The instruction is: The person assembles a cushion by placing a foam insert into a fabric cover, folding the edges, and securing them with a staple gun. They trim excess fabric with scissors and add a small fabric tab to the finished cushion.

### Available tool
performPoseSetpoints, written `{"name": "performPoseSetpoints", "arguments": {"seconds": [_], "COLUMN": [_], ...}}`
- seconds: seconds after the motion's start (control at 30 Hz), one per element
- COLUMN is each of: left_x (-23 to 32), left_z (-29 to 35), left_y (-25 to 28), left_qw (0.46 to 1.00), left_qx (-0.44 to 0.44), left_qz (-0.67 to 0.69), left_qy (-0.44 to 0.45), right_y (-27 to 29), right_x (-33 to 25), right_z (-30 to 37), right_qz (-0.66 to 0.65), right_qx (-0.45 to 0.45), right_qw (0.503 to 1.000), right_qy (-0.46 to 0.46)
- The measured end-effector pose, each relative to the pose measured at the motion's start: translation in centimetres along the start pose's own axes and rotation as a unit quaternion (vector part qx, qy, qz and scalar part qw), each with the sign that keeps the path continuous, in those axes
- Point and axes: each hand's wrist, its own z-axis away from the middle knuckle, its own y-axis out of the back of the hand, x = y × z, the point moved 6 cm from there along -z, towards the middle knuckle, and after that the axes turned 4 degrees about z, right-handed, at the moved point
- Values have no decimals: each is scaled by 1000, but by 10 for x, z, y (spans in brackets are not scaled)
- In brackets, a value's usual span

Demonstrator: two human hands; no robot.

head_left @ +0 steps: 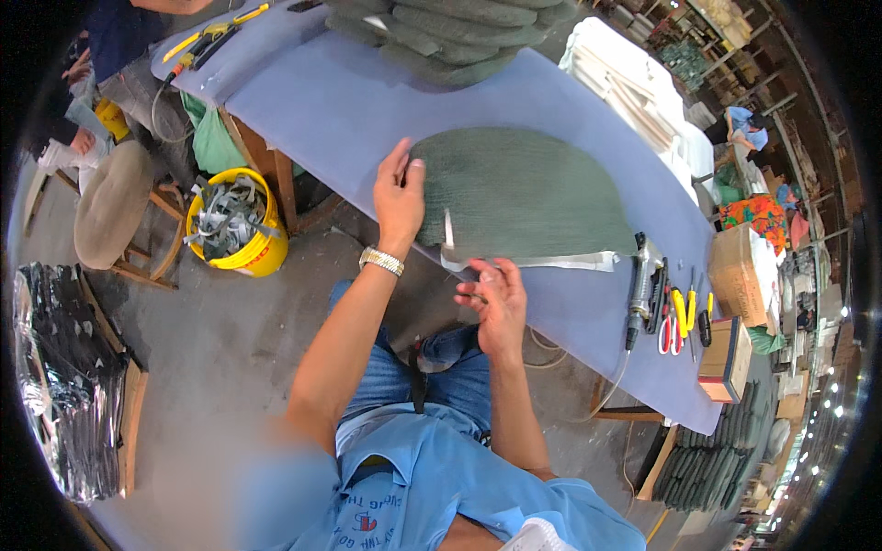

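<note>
A person's left hand [400,207], with a metal watch [382,261] at the wrist, rests half open on the rim of a flat, rounded, dark green panel [528,188]. The right hand [499,303] is held low, fingers loosely curled, the fingertips at a narrow white strip [588,262]. From this angle I cannot tell whether either hand grips or only touches.

The panel lies flat on a blue-grey bench [588,321]. Taking it as the centre of a clock, the left hand is at 9 o'clock and the right at 7. The strip follows the panel's near edge from 7 to 5 o'clock, its left end curling up.

Farther out, at 4 o'clock, lie a hose-fed tool [640,289], yellow-handled tools [684,312] and red-handled scissors [672,338]. White stacked pieces [625,87] sit between 1 and 2, a pile of dark green panels [450,37] at 11. On the floor, well off at 9, a yellow bucket [265,260] holds grey-green scraps [225,216].
</note>
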Motion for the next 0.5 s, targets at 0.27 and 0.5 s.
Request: {"name": "performPoseSetpoints", "arguments": {"seconds": [0.27,0.5], "left_x": [0,-9], "left_z": [44,88], "left_y": [-4,10], "left_qw": [941,995], "left_qx": [48,-25], "left_qz": [278,64], "left_qy": [187,68], "right_y": [10,-2], "right_x": [-19,-15], "right_z": [-23,1], "right_qz": [-21,86], "right_qx": [-11,-86], "right_qw": [997,987], "right_qy": [-77,-105]}}
